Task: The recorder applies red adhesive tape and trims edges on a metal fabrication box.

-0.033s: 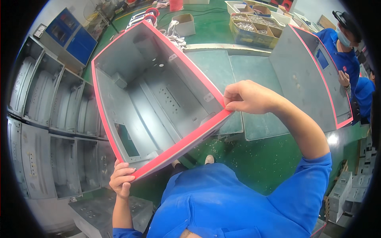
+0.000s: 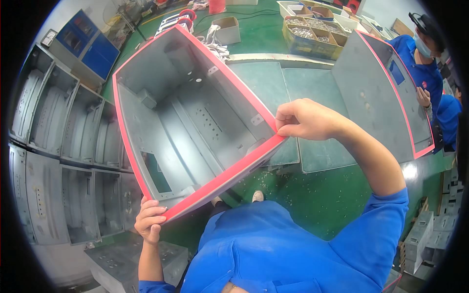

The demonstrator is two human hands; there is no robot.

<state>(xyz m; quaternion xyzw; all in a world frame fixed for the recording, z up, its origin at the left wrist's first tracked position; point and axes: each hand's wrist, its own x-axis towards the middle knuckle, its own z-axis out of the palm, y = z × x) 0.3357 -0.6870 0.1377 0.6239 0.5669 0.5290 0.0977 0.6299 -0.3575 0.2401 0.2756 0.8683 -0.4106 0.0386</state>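
A large grey sheet-metal box (image 2: 205, 122) stands tilted in front of me, its open side facing me. Red tape (image 2: 215, 185) runs along the whole rim. At the near left corner, my left hand (image 2: 150, 222) grips the box, fingers bent over the taped edge. My right hand (image 2: 308, 119) is closed in a pinch on the tape at the right corner; the fingertips partly hide what lies between them. Inside the box I see punched holes, a rectangular cutout (image 2: 155, 171) and small brackets.
Under the box is a green-grey worktable (image 2: 317, 146). To the right, a co-worker (image 2: 420, 73) stands behind another red-edged metal box (image 2: 376, 97). Stacked grey boxes (image 2: 80, 205) line the left. Bins of small parts (image 2: 312, 36) and a carton (image 2: 226, 30) sit beyond the table.
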